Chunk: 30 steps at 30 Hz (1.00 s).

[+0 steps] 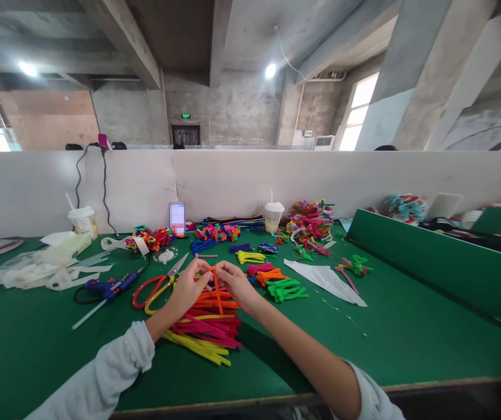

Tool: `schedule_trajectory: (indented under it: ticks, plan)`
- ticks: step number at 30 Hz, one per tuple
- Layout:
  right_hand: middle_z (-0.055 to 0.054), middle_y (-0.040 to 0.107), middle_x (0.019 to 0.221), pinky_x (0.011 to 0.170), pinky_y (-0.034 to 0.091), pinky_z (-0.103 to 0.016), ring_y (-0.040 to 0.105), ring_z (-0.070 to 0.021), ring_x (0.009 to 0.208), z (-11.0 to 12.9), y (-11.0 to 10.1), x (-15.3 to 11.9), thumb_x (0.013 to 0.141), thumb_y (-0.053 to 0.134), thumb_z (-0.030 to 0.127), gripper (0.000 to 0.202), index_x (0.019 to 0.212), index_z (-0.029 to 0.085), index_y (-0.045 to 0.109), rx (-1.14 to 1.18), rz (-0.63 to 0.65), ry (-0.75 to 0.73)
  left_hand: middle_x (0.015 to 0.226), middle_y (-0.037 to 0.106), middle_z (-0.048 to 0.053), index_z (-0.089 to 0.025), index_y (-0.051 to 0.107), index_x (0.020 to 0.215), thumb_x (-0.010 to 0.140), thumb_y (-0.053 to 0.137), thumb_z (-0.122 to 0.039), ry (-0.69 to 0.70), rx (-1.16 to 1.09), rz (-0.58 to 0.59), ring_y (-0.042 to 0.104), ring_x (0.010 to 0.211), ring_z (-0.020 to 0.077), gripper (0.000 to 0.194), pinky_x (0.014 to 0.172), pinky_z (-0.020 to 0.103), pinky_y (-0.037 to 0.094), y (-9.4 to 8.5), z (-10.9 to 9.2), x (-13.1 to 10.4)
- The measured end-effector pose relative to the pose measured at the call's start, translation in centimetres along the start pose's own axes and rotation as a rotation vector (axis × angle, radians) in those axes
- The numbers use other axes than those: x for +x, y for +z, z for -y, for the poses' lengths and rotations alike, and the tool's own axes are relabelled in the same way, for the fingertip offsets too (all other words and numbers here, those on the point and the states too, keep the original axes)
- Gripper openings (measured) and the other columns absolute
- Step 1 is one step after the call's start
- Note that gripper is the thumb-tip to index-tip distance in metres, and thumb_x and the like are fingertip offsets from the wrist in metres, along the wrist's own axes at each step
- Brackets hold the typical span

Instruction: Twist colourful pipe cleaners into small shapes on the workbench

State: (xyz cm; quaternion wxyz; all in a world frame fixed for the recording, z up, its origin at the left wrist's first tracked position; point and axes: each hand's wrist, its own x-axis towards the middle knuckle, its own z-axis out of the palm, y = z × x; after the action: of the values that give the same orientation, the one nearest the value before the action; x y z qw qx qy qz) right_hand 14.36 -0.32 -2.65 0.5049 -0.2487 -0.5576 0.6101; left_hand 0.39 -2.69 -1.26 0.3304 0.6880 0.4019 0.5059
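Observation:
An orange pipe cleaner (218, 297) is pinched between the fingertips of my left hand (192, 280) and my right hand (234, 281), its loose end hanging down. Both hands are closed on it, close together over the middle of the table. Beneath them lies a pile of cut pipe cleaners in orange, pink (215, 331) and yellow (198, 347). A pair of scissors (154, 294) with red and yellow handles rests just left of my left hand. Right of my right hand are bent bundles in green (286, 290), orange (271, 276) and pink.
On the left lie a blue glue gun (112, 287) and crumpled plastic bags (35, 269). Two lidded cups (274, 217), a phone (177, 218) and colourful pipe-cleaner heaps (309, 219) line the back. White paper (324, 280) lies right of centre; a green divider (434, 262) bounds the right side.

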Motion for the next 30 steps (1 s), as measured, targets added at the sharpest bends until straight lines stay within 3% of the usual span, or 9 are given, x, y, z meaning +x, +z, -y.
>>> schedule_trajectory:
  ticks: [6, 13, 19, 30]
  plan:
    - [0.005, 0.041, 0.057, 0.051, 0.028, -0.022, 0.034, -0.0076, 0.051, 0.0, 0.3, 0.0, 0.064, 0.061, 0.044, 0.031, 0.065, 0.018, 0.046, -0.036, -0.019, -0.005, 0.075, 0.053, -0.002, -0.016, 0.049, 0.078, 0.077, 0.047, -0.03, 0.011, 0.055, -0.035, 0.056, 0.049, 0.0079, 0.014, 0.048, 0.021, 0.047, 0.0, 0.2, 0.0]
    - [0.005, 0.035, 0.058, 0.051, 0.026, -0.023, 0.03, -0.0095, 0.054, -1.0, -0.1, 0.3, 0.072, 0.051, 0.041, 0.025, 0.065, 0.019, 0.041, -0.294, -0.091, -0.168, 0.069, 0.052, -0.003, -0.016, 0.048, 0.073, 0.075, 0.048, -0.027, -0.003, 0.067, -0.054, 0.058, 0.049, 0.0094, 0.012, 0.047, 0.021, 0.045, 0.0, 0.2, -0.1]
    - [0.004, 0.035, 0.058, 0.051, 0.026, -0.023, 0.031, -0.0104, 0.055, -1.1, -0.4, 0.5, 0.075, 0.048, 0.038, 0.022, 0.065, 0.02, 0.041, -0.385, -0.067, -0.195, 0.058, 0.05, -0.006, -0.015, 0.048, 0.067, 0.068, 0.048, -0.019, -0.087, -0.015, 0.033, 0.054, 0.044, 0.0081, 0.004, 0.042, 0.02, 0.044, -0.4, 0.7, 0.6]
    - [0.005, 0.036, 0.057, 0.051, 0.026, -0.023, 0.031, -0.0095, 0.054, -1.1, -0.2, 0.4, 0.073, 0.05, 0.042, 0.026, 0.064, 0.019, 0.042, -0.384, -0.031, -0.144, 0.047, 0.048, -0.008, -0.015, 0.047, 0.061, 0.06, 0.048, -0.013, -0.213, -0.073, 0.157, 0.049, 0.036, 0.0062, 0.002, 0.037, 0.017, 0.039, -0.9, -1.2, 0.8]
